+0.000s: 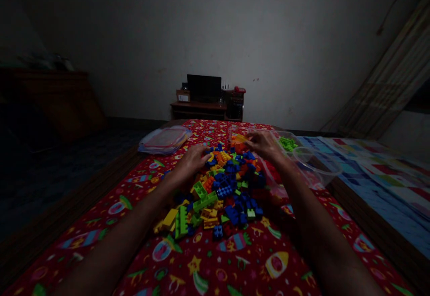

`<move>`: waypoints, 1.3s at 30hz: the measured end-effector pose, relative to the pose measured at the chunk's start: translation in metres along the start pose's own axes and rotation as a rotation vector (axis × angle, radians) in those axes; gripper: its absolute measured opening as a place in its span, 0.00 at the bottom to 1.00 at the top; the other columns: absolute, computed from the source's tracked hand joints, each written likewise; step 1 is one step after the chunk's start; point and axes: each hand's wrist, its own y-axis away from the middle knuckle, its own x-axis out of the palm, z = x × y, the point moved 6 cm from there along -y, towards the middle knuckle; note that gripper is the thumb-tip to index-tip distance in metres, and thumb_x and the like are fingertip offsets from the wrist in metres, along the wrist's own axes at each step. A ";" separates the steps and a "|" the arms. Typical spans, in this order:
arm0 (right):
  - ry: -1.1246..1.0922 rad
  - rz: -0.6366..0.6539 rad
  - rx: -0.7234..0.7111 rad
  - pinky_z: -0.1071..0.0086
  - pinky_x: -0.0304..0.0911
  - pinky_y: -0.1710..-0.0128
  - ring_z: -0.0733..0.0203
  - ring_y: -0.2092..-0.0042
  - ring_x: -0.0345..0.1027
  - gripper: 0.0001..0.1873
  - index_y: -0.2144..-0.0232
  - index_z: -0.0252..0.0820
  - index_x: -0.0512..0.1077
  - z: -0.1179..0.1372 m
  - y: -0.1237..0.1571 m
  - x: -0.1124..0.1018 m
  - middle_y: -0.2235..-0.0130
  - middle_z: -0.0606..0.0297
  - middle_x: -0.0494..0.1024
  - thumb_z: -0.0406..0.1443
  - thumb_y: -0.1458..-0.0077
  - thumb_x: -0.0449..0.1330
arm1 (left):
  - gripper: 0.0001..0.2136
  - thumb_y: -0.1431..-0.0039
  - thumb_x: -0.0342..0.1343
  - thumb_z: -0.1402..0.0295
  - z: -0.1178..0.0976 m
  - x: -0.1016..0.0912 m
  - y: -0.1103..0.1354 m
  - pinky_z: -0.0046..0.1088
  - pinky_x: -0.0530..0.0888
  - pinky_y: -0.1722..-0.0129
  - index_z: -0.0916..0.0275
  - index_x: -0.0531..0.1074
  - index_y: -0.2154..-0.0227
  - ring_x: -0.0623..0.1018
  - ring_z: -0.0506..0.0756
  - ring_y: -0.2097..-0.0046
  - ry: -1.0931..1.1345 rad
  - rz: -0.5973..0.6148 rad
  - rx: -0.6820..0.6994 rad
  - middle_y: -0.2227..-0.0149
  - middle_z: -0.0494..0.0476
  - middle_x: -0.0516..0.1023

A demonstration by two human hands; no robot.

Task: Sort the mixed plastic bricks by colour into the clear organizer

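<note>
Behind everything, a plain grey wall (275, 49) is rising over a brown wooden desk (198, 106) bearing a flat black monitor (204, 87); closer in, a red cloth printed with rockets and stars (220, 260) is carrying a loose heap of blue, yellow, orange, green and red plastic bricks (225, 184). The heap is lying centrally between the person's 2 forearms, probably so that both hands are reaching it equally well. The left hand (192, 159) is resting low at the heap's far left edge, its fingers curling inward; whether this grip is holding a brick, I cannot tell. The right hand (264, 143) is pinching a small yellow plastic piece (241, 138) at its fingertips, the grip nearly closed, and is keeping it just above a cluster of orange plastic bricks (238, 146) beyond the heap. Light green plastic bricks (288, 143) are sitting apart in a clear plastic container, and a clear round-rimmed plastic tub (324, 170) is standing just beside it, both seemingly within the right hand's easy range. Flat clear plastic sheets or lids with coloured edges (164, 140) are stacking up at left, apparently leaving the middle free for the bricks.
</note>
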 end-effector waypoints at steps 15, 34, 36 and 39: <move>-0.247 -0.193 0.274 0.77 0.66 0.76 0.61 0.71 0.76 0.14 0.66 0.31 0.77 -0.045 0.000 -0.040 0.72 0.57 0.80 0.32 0.47 0.53 | 0.12 0.50 0.55 0.67 0.024 0.016 -0.010 0.25 0.70 0.64 0.62 0.78 0.63 0.79 0.57 0.63 -0.009 0.145 -0.144 0.64 0.55 0.82; -0.104 0.017 -0.125 0.75 0.60 0.73 0.65 0.72 0.71 0.12 0.66 0.36 0.78 0.027 0.009 0.000 0.71 0.61 0.80 0.32 0.45 0.54 | 0.19 0.57 0.59 0.57 0.021 -0.012 -0.007 0.29 0.73 0.66 0.65 0.76 0.64 0.78 0.57 0.64 0.481 0.074 -0.253 0.67 0.56 0.80; -0.137 0.063 -0.183 0.75 0.61 0.70 0.64 0.68 0.71 0.14 0.58 0.37 0.76 0.032 0.012 0.010 0.66 0.59 0.80 0.33 0.45 0.56 | 0.21 0.57 0.60 0.56 0.006 -0.017 -0.004 0.29 0.73 0.63 0.64 0.75 0.61 0.78 0.57 0.61 0.550 0.129 -0.214 0.65 0.56 0.80; -0.120 0.177 -0.280 0.74 0.59 0.69 0.64 0.66 0.70 0.19 0.51 0.40 0.72 0.041 0.018 0.025 0.64 0.59 0.79 0.33 0.47 0.58 | 0.23 0.54 0.59 0.55 -0.016 -0.017 0.001 0.29 0.73 0.62 0.62 0.73 0.55 0.77 0.58 0.59 0.579 0.214 -0.175 0.62 0.56 0.80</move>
